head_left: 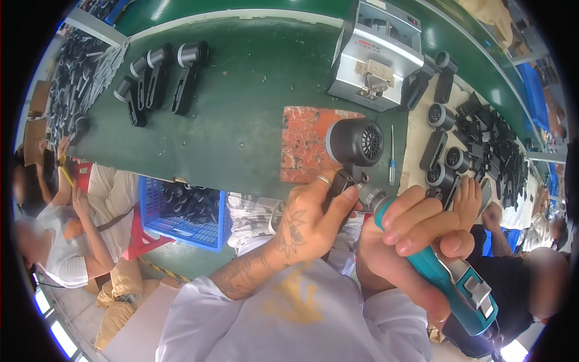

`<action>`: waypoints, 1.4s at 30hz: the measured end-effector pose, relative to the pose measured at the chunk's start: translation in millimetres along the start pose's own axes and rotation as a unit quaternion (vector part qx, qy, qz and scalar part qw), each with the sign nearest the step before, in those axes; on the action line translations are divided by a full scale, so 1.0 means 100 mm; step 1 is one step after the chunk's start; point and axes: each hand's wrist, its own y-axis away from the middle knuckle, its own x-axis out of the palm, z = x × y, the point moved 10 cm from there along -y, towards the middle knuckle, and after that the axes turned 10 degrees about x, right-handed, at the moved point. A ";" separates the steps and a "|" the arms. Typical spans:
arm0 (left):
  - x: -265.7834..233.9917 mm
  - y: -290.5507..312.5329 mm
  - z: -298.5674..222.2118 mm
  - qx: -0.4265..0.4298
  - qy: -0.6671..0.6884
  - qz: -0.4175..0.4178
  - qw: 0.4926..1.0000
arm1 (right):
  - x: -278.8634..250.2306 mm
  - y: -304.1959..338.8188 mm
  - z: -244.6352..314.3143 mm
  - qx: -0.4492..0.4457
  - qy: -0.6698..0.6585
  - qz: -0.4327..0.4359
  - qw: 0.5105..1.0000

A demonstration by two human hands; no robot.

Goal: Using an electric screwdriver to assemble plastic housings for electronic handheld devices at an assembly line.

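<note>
My left hand [309, 218] is closed around the handle of a black hair dryer [356, 142]. The dryer has a round head with a spoked grille and a grey ring, and its head rests over an orange-red worn board [300, 145]. My right hand [410, 241] grips a teal electric screwdriver [437, 274] with a metal lever on its side. The screwdriver's chuck points at the dryer's handle, close to my left fingertips. Whether the bit touches a screw is hidden by my fingers.
A silver machine box [377, 57] stands at the back, with a thin blue-handled screwdriver [392, 163] in front. Several dryers [190, 72] lie at left; more dryers and black parts [488, 145] at right. A blue crate [181, 223] sits below the table's edge. Other people work on both sides.
</note>
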 end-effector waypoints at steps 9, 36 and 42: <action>-0.02 0.02 -0.09 0.079 -0.031 -0.008 0.996 | 0.03 0.00 0.05 -0.016 -0.013 0.026 0.999; -0.25 0.17 -0.47 0.363 -0.134 -0.026 0.922 | -0.51 0.07 0.14 0.052 0.077 -0.100 0.991; -0.11 0.13 -0.02 0.060 0.467 0.041 0.881 | -0.62 0.26 -0.18 0.109 0.116 -0.118 0.980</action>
